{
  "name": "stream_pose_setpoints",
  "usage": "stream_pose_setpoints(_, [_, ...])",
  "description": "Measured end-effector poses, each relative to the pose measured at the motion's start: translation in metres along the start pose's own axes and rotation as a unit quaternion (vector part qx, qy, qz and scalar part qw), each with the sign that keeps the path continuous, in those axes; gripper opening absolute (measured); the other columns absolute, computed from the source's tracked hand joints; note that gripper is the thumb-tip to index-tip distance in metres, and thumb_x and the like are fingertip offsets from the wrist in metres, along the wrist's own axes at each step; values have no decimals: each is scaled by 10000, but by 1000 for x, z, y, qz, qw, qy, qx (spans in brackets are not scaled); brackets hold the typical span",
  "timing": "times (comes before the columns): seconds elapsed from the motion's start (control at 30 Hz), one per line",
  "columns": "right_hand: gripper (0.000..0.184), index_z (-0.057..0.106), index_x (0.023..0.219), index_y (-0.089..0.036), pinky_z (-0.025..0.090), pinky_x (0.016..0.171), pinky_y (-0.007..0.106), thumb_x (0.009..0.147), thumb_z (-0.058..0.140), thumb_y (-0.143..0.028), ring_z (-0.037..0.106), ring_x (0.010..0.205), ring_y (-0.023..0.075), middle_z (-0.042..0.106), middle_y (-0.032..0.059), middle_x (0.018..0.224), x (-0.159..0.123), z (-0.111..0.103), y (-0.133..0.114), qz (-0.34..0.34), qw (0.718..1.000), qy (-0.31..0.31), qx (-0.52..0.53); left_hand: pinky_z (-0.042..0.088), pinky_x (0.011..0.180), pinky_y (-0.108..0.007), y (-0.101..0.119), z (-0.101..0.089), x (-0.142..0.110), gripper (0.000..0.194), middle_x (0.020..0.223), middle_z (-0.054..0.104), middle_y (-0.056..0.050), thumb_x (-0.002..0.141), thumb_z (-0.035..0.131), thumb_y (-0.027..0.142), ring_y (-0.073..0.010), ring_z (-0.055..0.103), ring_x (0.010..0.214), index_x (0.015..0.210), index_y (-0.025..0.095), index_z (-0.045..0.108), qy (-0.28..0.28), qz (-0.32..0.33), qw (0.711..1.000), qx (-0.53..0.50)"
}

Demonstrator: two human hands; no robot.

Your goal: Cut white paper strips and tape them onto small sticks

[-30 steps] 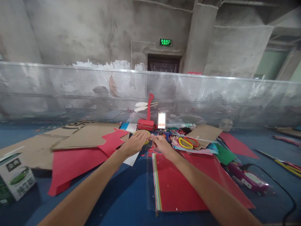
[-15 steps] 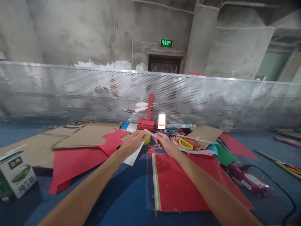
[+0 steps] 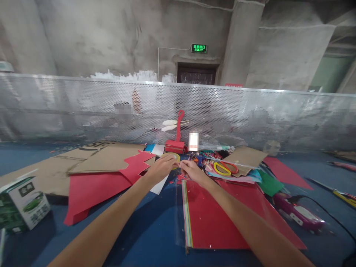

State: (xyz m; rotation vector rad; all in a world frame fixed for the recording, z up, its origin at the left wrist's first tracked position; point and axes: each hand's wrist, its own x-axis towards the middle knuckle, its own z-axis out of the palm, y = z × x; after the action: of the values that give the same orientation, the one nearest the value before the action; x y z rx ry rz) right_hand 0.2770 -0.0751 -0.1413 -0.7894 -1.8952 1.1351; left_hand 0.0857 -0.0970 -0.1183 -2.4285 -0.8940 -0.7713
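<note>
Blue tabletop (image 3: 150, 230) below, my left hand (image 3: 160, 168) and right hand (image 3: 194, 172) curl, grip unclear; straying knuckles could knock the yellow roll (image 3: 178, 157) at twelve.

Slender bare forearms (image 3: 118, 213), two bare hands (image 3: 162, 167)

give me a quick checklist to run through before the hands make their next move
1. Hands close together: ok, the fingertips of the left hand and right hand nearly meet.
2. What is between the fingertips: cannot tell, too small and partly covered.
3. Yellow ring in full view: not ok, the left hand hides part of it.
4. Surface near the hands free of scraps: not ok, red scraps lie there.
5. Red stack lying flat: ok.
6. Milk carton upright: ok.
</note>
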Motion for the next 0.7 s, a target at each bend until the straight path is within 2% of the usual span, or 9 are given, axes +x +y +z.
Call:
stream_pose_setpoints(0.13, [320, 502, 705, -176, 290, 440, 210, 929, 413, -386, 393, 419, 79, 483, -44, 538, 2, 1, 4, -20, 998, 12, -59, 458, 865, -331, -1, 5, 1, 153, 976, 591, -47, 947, 456, 227, -174, 540, 975, 929, 180, 601, -43, -38, 998, -37])
stream_pose_setpoints(0.3, [355, 476, 649, -178, 295, 456, 220, 934, 390, -371, 401, 431, 88, 473, -37, 529, 4, 0, 9, -27, 996, 19, -84, 448, 890, -369, 2, 5, 2, 147, 977, 555, -61, 920, 421, 109, -194, 517, 978, 931, 159, 559, -74, -27, 997, -1])
stream_pose_setpoints(0.5, [385, 441, 693, -200, 268, 400, 227, 940, 357, -483, 367, 382, 93, 423, -55, 514, 2, 1, 13, 20, 999, -7, -29, 444, 893, -378, 4, 7, 0, 191, 985, 564, -64, 960, 377, 177, -197, 519, 980, 939, 160, 566, -59, 19, 998, 18])
stream_pose_setpoints(0.7, [374, 424, 704, -202, 263, 418, 222, 941, 348, -480, 345, 406, 89, 400, -56, 543, -1, 1, 10, -4, 999, -30, -13, 466, 836, -318, 2, 7, -1, 168, 912, 595, -48, 942, 433, 167, -176, 553, 933, 914, 170, 599, -34, 10, 999, -37])
